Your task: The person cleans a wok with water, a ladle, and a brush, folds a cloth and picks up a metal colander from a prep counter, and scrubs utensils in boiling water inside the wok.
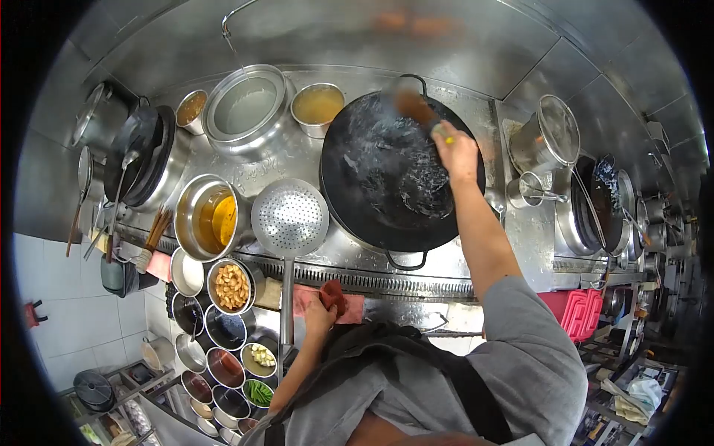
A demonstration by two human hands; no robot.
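Head view: right hand was clamped on a blurred brush over the wok at two o'clock. Left hand, outside at seven o'clock, grasped a red cloth.

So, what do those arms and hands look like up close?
They're a person's: the left hand and right hand wear no gloves. A loose grey sleeve covers the right upper arm, and a black strap crosses the grey top.
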